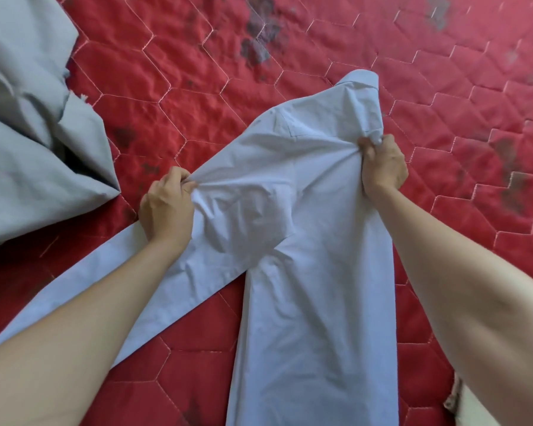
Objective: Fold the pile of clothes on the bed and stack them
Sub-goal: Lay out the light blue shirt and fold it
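Note:
A pale blue long-sleeved shirt (pixel 314 272) lies on the red quilted bed (pixel 197 96), collar pointing away from me and body running toward the bottom edge. My left hand (pixel 166 207) pinches bunched cloth at the shirt's left shoulder. One sleeve runs from under that hand toward the lower left, beneath my forearm. My right hand (pixel 382 167) grips gathered fabric near the collar on the right side. The cloth is pulled into creases between the two hands.
A rumpled grey garment or sheet (pixel 28 133) lies heaped at the left, a short gap from the shirt. The bed's red quilt carries dark stained patches (pixel 259 35). At the lower right a strip of the bed's edge (pixel 456 398) shows.

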### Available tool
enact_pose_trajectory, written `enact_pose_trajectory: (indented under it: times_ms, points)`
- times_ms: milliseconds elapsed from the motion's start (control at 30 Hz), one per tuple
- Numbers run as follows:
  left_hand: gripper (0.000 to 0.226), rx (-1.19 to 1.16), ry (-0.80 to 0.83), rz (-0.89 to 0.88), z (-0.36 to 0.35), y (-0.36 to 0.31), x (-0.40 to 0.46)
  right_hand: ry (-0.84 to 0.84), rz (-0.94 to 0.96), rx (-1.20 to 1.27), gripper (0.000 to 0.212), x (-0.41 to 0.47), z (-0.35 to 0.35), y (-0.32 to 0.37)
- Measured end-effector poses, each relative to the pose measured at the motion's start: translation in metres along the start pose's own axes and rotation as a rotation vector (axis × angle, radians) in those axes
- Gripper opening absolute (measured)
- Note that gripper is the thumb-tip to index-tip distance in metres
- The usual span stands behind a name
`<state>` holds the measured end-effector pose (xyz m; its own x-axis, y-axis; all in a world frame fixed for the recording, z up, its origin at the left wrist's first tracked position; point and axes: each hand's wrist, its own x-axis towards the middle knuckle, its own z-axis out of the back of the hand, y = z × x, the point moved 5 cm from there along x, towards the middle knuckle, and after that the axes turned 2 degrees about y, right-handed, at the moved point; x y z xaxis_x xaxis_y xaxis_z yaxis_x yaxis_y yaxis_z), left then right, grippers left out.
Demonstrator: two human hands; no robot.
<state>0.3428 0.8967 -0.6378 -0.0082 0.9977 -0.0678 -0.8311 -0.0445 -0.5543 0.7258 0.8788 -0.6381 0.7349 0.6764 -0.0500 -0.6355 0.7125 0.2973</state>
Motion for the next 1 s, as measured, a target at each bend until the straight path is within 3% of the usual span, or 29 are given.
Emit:
enact_pose_trajectory:
  times_ms: [100,200,300,433,800,900,1000]
  points:
    - [0.018,0.108,-0.129,-0.109,0.004,-0.015,0.005,-0.020,0.032,-0.031,0.054,-0.004,0.002,0.007]
    - [0.036,0.116,-0.169,-0.318,0.003,-0.052,-0.020,-0.087,0.195,-0.004,0.055,-0.042,-0.001,0.026]
    - [0.051,0.118,-0.018,-0.378,-0.021,-0.071,-0.076,0.011,0.342,-0.051,0.057,-0.099,-0.023,0.032]
    - [0.067,0.375,0.174,-0.317,-0.053,-0.023,-0.119,0.108,0.371,-0.177,0.063,-0.140,-0.049,0.014]
    - [0.063,0.465,0.318,-0.526,-0.029,0.042,-0.081,0.136,0.450,-0.272,0.062,-0.134,-0.048,-0.004]
    - [0.061,0.380,0.266,-0.484,-0.019,0.016,-0.086,0.135,0.440,-0.273,0.062,-0.135,-0.048,-0.002]
    - [0.048,0.252,0.093,-0.615,-0.014,-0.057,-0.087,0.143,0.436,-0.255,0.062,-0.136,-0.047,-0.002]
